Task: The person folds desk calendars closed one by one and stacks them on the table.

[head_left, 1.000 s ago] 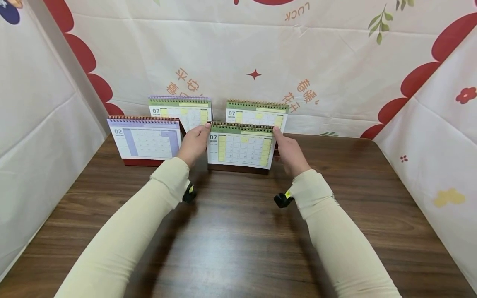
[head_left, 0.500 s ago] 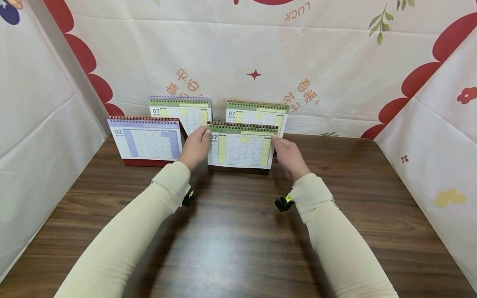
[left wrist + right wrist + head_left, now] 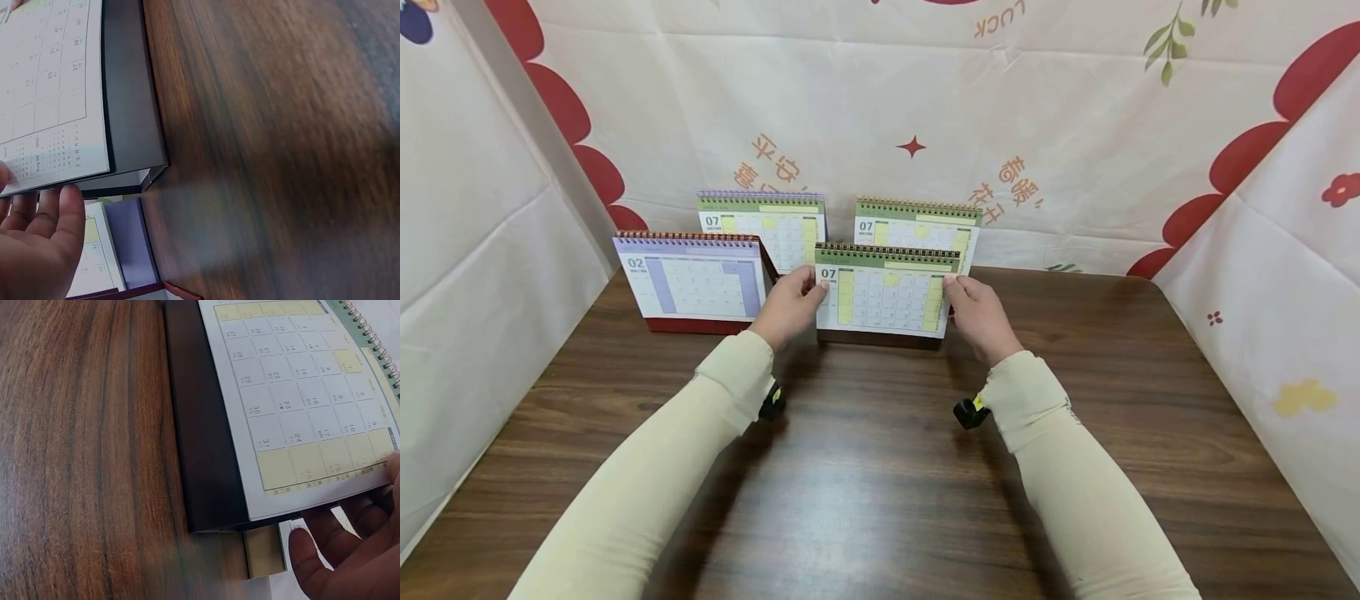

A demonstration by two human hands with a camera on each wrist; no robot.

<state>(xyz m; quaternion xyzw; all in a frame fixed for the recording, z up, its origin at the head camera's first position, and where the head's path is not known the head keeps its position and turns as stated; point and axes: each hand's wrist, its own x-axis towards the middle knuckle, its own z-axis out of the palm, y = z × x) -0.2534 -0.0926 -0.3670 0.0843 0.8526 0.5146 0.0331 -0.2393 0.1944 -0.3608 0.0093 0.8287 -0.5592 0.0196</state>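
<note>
A desk calendar (image 3: 887, 296) with a green-topped 07 page, dark spiral binding and dark brown base stands upright on the table. My left hand (image 3: 788, 306) holds its left side edge, thumb on the front of the page. On the opposite edge my right hand (image 3: 981, 315) grips just under the top corner, thumb in front. In the right wrist view several fingers of the right hand (image 3: 350, 544) reach behind the page edge. The left wrist view shows the left hand (image 3: 37, 244) at the calendar's edge (image 3: 134, 94), fingertips behind it.
To the left stands a purple 02 calendar (image 3: 700, 283) on a red base. Behind are two more green-topped 07 calendars, one with purple binding (image 3: 767, 225), one with gold binding (image 3: 917, 221). Printed cloth (image 3: 865, 100) walls surround the brown wooden table (image 3: 865, 467).
Both hands have slid down from the calendar's top corners along its side edges, the left one also moving slightly outward just now. The calendars have kept their places.
</note>
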